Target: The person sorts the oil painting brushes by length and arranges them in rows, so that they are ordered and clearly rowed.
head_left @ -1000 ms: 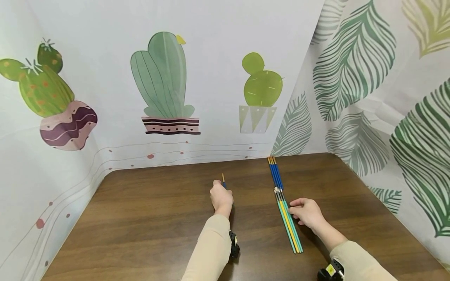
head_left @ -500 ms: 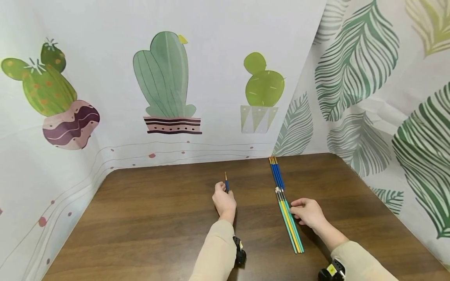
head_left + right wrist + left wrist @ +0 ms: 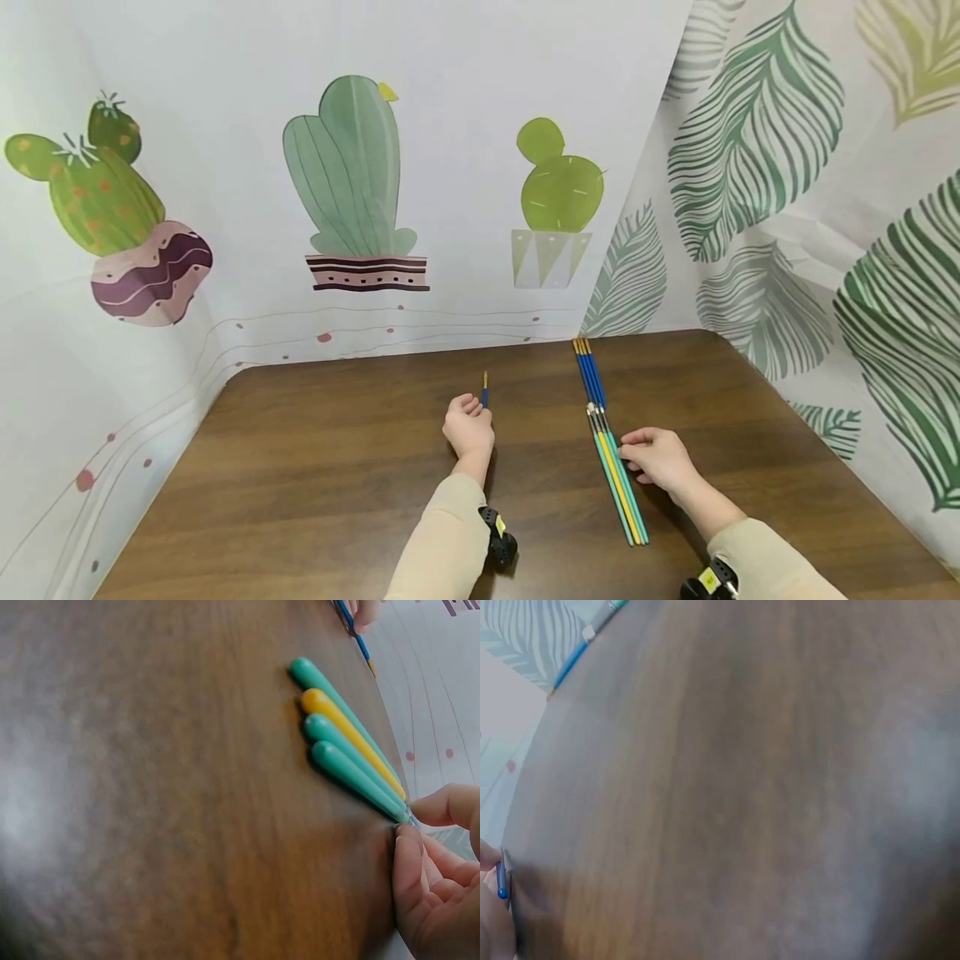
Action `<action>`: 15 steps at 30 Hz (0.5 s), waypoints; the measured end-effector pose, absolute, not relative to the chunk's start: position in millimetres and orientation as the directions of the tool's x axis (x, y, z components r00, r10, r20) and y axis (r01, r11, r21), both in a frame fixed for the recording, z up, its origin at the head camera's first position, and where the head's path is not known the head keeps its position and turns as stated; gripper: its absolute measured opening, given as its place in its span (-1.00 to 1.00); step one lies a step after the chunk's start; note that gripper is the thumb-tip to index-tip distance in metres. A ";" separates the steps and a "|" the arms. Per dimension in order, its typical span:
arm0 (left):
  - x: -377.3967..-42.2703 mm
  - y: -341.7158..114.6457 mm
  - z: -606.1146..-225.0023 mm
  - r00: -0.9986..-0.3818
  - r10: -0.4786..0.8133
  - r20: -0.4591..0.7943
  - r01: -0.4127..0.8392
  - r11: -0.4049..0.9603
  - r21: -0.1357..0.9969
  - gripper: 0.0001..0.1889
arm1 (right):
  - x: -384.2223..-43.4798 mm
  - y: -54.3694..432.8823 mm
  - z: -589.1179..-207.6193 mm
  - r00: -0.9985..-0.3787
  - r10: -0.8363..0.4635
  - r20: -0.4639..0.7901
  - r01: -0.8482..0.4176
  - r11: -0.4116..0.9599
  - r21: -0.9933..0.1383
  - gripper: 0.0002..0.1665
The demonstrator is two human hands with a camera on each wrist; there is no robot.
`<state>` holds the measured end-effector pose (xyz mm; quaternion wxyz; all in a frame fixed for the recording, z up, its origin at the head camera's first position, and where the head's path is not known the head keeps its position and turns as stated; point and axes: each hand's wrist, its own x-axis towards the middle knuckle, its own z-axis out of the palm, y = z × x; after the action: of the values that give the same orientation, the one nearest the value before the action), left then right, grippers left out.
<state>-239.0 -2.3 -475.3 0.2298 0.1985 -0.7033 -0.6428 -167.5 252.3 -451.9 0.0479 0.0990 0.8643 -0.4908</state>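
Note:
In the head view my left hand point(image 3: 468, 427) holds a blue paintbrush point(image 3: 485, 392) upright-looking, its tan tip pointing to the far edge. The left wrist view catches the rounded end of that blue brush point(image 3: 502, 883) between the fingers at the lower left corner. On the right, several teal paintbrushes point(image 3: 632, 496) and one yellow paintbrush point(image 3: 619, 483) lie side by side, white bristles away from me. Fingertips of my right hand point(image 3: 660, 458) rest at the right side of this row, near the ferrules. Beyond, several blue paintbrushes point(image 3: 590, 379) lie in line, tan tips at the back edge.
Everything lies on a brown wood-grain table point(image 3: 315, 483) with rounded far corners. A white cloth backdrop point(image 3: 465, 167) printed with cacti and leaves rises behind its far edge. Each sleeve carries a black wrist camera point(image 3: 501, 537).
The left hand shifted slightly right and toward me, then a little back left, with the blue paintbrush turning straighter. The right hand and the laid-out paintbrushes stay put.

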 end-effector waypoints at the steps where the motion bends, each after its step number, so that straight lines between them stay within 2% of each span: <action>1: -239.9 -1.8 -474.6 -0.817 -0.573 0.057 0.014 0.079 0.997 -0.68 | -167.8 252.1 -452.8 -0.975 0.128 -0.183 0.223 0.496 -0.839 -0.62; 6: -245.7 5.7 -470.5 -0.838 -0.545 0.011 0.025 -0.018 1.000 -0.67 | -169.1 251.2 -455.7 -0.978 0.117 -0.172 0.208 0.486 -0.849 -0.61; 15: -255.5 36.0 -468.4 -0.876 -0.481 -0.027 0.022 -0.096 0.995 -0.66 | -167.8 255.2 -460.7 -0.981 0.127 -0.149 0.193 0.498 -0.846 -0.63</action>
<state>-255.5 36.0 -468.4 0.1749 0.1770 -0.6490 -0.7189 -167.8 255.2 -460.7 0.0334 0.0926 0.8647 -0.4925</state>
